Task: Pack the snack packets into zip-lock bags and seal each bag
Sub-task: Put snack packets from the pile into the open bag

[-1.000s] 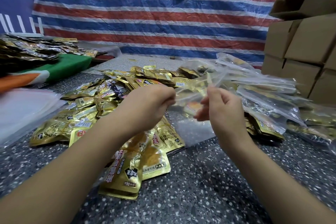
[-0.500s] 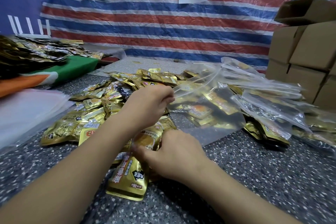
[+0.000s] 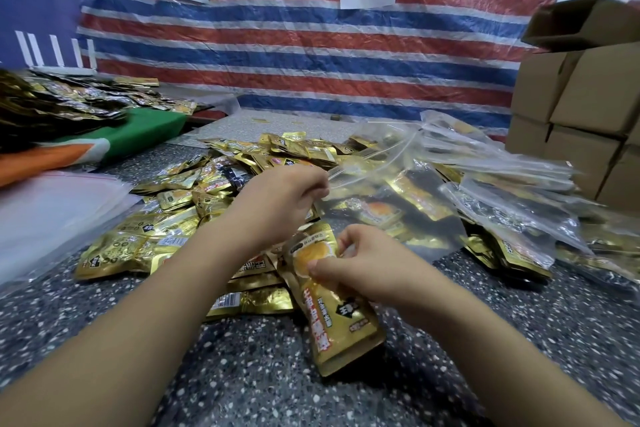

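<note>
Two hands work beside the packet pile (image 3: 194, 218): the left hand (image 3: 282, 203) pinches a bag (image 3: 391, 215) mouth, the right hand (image 3: 372, 262) pinches a packet (image 3: 341, 319).

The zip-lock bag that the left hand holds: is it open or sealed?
Open. The left hand pinches one edge of the zip-lock bag, and its mouth gapes, the two zip strips apart.

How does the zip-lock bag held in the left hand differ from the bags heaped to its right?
The held zip-lock bag is pinched at its mouth by the left hand and lifted at that end; the heaped bags lie flat and untouched. The held bag's mouth gapes open, while whether the heaped bags are sealed cannot be told. Both are clear plastic with gold packets showing inside. Meanwhile the right hand grips a gold snack packet.
</note>
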Action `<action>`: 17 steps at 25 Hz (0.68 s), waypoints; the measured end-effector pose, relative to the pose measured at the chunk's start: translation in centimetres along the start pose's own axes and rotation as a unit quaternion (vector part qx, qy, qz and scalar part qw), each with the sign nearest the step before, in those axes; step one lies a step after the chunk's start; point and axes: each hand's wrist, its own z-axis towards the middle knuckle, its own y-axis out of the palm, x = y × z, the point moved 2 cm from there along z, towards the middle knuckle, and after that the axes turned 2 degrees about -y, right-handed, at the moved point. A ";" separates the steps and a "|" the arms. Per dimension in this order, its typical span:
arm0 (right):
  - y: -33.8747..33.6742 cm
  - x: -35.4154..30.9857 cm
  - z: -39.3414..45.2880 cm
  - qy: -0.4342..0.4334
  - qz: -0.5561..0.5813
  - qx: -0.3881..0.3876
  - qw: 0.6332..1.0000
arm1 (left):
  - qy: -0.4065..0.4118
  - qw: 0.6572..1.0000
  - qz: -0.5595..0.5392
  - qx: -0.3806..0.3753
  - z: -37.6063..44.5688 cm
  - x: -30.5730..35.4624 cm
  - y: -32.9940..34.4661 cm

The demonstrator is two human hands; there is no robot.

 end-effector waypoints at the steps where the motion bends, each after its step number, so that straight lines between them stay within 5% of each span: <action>1: -0.6 -0.1 -0.1 0.001 0.041 -0.041 0.998 | 0.000 1.000 -0.008 -0.001 0.0 -0.1 -0.2; 4: -2.9 -0.5 -0.8 -0.016 0.211 -0.156 0.965 | -0.002 1.000 -0.022 -0.023 0.1 -0.2 -0.4; 7: -4.9 -1.3 -1.3 -0.075 0.343 -0.184 0.918 | -0.017 0.999 -0.021 -0.023 0.0 0.1 -0.3; 17: -10.0 -1.2 -0.2 -0.212 0.515 0.127 0.821 | 0.084 0.993 0.050 -0.058 -0.3 0.6 0.6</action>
